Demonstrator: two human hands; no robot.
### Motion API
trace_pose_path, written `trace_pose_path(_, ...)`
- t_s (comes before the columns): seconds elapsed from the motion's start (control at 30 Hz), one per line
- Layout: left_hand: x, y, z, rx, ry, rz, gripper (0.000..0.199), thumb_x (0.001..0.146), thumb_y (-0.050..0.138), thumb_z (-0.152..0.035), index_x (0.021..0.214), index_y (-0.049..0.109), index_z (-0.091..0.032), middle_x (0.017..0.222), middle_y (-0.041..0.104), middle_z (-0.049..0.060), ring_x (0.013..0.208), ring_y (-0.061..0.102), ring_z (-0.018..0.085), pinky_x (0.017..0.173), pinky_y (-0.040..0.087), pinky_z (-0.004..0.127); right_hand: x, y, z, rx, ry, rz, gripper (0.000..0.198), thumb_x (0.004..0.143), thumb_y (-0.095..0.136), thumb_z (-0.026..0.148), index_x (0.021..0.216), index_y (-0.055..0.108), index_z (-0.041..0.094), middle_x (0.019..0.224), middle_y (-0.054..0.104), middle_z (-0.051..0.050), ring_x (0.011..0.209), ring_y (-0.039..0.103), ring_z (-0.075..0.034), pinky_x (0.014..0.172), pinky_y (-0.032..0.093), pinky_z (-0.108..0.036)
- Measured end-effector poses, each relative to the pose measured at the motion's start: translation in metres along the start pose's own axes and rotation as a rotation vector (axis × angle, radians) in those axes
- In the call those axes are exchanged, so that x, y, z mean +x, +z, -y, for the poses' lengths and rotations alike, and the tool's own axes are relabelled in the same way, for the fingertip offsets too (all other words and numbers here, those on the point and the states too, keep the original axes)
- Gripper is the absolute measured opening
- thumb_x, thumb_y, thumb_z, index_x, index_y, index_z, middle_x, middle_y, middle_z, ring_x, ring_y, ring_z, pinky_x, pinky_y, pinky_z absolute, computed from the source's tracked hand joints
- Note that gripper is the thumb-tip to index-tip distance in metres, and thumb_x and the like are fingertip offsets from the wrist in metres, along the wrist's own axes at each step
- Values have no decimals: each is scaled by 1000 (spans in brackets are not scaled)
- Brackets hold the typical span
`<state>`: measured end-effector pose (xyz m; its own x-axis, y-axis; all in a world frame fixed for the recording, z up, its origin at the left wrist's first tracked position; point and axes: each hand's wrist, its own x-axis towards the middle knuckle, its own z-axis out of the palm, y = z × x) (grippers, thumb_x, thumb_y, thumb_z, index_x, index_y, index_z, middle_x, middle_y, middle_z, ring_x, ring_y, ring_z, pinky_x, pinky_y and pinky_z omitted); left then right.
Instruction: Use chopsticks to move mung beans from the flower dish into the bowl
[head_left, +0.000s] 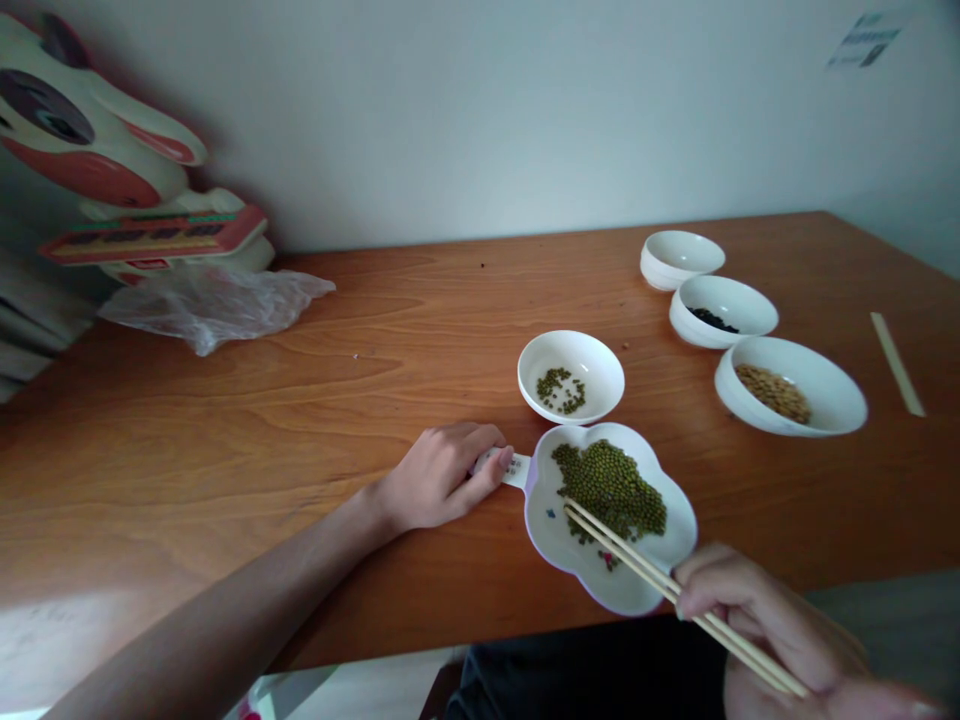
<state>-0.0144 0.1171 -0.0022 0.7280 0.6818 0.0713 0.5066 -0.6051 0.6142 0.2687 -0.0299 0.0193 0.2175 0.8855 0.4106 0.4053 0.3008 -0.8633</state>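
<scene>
My left hand (455, 474) is closed around the short handle of a white flower-shaped dish (551, 545) with a lilac rim. Green mung beans (611, 485) lie heaped inside it. Held in my right hand (765, 620) is a pair of wooden chopsticks (652, 572), slanting over the dish with their tips at the lower left of the beans. I cannot tell whether a bean is between the tips. Just behind the dish sits a white bowl (600, 375) with a scatter of mung beans in it.
On the right stand three white bowls: one with tan beans (776, 393), one with dark beans (712, 320), and one farther back (682, 250). A pale strip (898, 363) lies at far right. At left, a clear plastic bag (217, 303) lies before a cartoon animal toy (142, 160).
</scene>
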Motion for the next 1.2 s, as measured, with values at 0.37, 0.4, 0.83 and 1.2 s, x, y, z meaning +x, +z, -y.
trace_pose_path(0.37, 1, 1, 2, 3, 3, 1, 32, 114, 37, -38, 100, 60, -20, 90, 66, 3, 78, 63, 16, 73, 46, 28, -25, -18, -4, 132, 220, -264, 15, 91, 78, 38, 85, 77, 24, 82, 72, -5, 74, 70, -20, 58, 59, -27)
trace_pose_path(0.4, 1, 1, 2, 1, 3, 2, 32, 114, 37, -38, 100, 60, -20, 90, 66, 3, 78, 63, 16, 73, 46, 28, -25, -21, -5, 157, 214, -237, 13, 87, 81, 37, 86, 78, 24, 83, 73, -5, 73, 71, -20, 58, 59, -27)
trace_pose_path(0.83, 0, 0, 2, 24, 16, -13, 31, 113, 38, -38, 101, 60, -20, 91, 67, 3, 78, 63, 16, 73, 47, 29, -21, -14, 8, 136, 274, -379, 15, 96, 75, 37, 93, 73, 22, 68, 69, -1, 60, 63, -16, 52, 53, -27)
trace_pose_path(1.2, 0, 0, 2, 14, 10, -3, 31, 113, 38, -38, 101, 61, -20, 90, 67, 4, 79, 64, 17, 73, 48, 28, -17, -12, 17, 59, 230, -78, 50, 109, 46, 50, 80, 77, 23, 68, 63, -5, 68, 63, -21, 55, 48, -30)
